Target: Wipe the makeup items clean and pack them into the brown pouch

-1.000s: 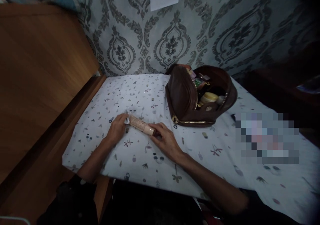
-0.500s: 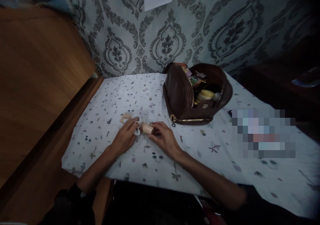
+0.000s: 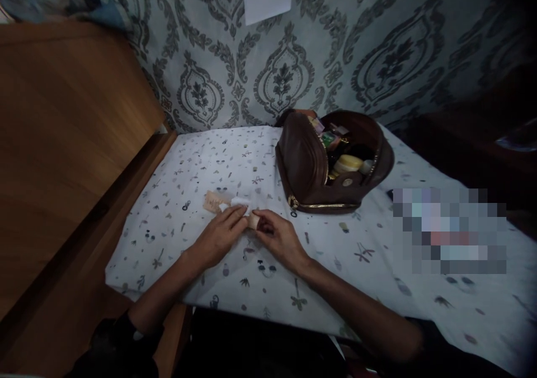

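Note:
Between the fingertips of my right hand [image 3: 279,235] is a small beige cosmetic bottle [image 3: 253,221], lying on its side just above the cloth. My left hand [image 3: 224,232] is closed over the bottle's left end, with a crumpled white tissue [image 3: 240,202] under its fingers. That end of the bottle is hidden by the fingers and tissue. Just behind my left fingers, a beige printed packet [image 3: 213,201] lies flat; its lettering is too small to read.
A brown cosmetic bag [image 3: 302,160] stands unzipped behind my right hand, holding a yellow-lidded jar [image 3: 349,163] and several other items. A patterned white cloth [image 3: 168,199] covers the table. A wooden cabinet [image 3: 75,115] stands at left. At right, one area is pixelated.
My left hand has moved right, bringing the tissue onto the bottle and covering its left end. My right hand keeps its hold. The view has shifted slightly.

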Demonstrator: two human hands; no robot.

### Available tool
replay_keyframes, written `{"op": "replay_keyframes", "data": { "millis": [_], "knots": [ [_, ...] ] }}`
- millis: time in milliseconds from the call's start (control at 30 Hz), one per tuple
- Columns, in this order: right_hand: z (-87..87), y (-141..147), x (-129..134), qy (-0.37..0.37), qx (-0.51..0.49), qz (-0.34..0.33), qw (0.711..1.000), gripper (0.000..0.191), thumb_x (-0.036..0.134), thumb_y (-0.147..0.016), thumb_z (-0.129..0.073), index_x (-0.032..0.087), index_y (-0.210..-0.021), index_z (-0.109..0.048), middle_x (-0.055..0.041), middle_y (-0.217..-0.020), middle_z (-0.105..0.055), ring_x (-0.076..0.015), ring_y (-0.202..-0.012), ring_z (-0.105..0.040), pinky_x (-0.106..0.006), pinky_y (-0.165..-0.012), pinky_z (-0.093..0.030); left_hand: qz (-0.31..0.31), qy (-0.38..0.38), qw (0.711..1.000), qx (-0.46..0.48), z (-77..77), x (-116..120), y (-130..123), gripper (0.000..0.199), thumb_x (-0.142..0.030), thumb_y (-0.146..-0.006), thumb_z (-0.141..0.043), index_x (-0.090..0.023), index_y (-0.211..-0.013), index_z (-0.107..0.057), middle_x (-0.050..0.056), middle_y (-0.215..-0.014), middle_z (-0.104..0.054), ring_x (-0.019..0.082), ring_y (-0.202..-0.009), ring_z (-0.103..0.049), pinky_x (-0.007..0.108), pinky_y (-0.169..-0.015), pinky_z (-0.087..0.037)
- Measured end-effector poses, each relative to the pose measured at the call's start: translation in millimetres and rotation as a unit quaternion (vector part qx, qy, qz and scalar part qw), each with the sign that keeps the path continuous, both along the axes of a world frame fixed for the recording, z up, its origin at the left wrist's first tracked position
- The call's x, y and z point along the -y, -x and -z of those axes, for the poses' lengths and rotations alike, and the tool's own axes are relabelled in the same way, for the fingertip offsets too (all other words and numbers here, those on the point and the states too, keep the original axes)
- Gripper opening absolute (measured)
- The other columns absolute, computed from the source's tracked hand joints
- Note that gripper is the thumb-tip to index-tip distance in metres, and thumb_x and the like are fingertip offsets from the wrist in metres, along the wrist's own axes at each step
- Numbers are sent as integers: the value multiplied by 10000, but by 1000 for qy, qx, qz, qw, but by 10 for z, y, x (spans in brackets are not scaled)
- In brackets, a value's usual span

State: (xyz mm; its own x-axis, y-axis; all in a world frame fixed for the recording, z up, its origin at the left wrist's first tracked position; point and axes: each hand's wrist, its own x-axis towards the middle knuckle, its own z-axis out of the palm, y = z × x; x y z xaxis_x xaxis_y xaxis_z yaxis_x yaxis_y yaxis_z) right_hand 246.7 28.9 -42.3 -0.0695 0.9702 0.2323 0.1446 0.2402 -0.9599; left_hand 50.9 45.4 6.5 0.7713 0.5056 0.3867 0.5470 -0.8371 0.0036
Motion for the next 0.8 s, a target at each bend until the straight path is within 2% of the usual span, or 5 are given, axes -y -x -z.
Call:
{"op": "replay_keyframes", "data": {
  "millis": [167,367,467,600,800],
  "knots": [
    [-85,-1,27,-13,10,-1,1000,248,293,-793,-681,213,-1027,-692,-59,-977,-699,-197,-848,-661,-336,-796,-562,12,-43,999,27,-73,18,-51,338,-133,-1008,-365,-88,-1330,-459,178,-1144,-670,263,-1142,-614,440,-951,-545],
    [-10,2,7,-16,27,7,999,259,258,-782,-672,213,-1037,-681,-52,-972,-723,-200,-847,-679,-344,-811,-568,15,-91,995,26,-65,24,-138,208,-118,-989,-414,-93,-1117,-577,162,-1069,-671,248,-1008,-620,399,-879,-547],
    [21,0,-4,-10,39,7,999,286,240,-769,-677,206,-1054,-678,-47,-942,-722,-189,-808,-676,-333,-781,-570,-18,-104,994,34,10,-72,-58,223,-109,-986,-407,-91,-1127,-579,161,-1060,-664,253,-999,-610,405,-868,-543],
    [3,-5,-4,2,39,-1,999,300,226,-764,-674,198,-1063,-675,-45,-911,-717,-185,-791,-675,-324,-759,-567,-82,-76,992,54,119,-260,192,262,-105,-972,-419,-135,-1182,-572,158,-1116,-651,266,-1063,-589,449,-903,-532],
    [-22,-9,-2,17,22,-5,1000,305,237,-767,-661,202,-1070,-669,-60,-964,-718,-195,-829,-683,-340,-785,-567,-173,-37,982,62,157,-470,494,340,-16,-881,-471,-128,-1182,-583,164,-1160,-639,289,-1114,-547,471,-942,-521]
  ]
}}
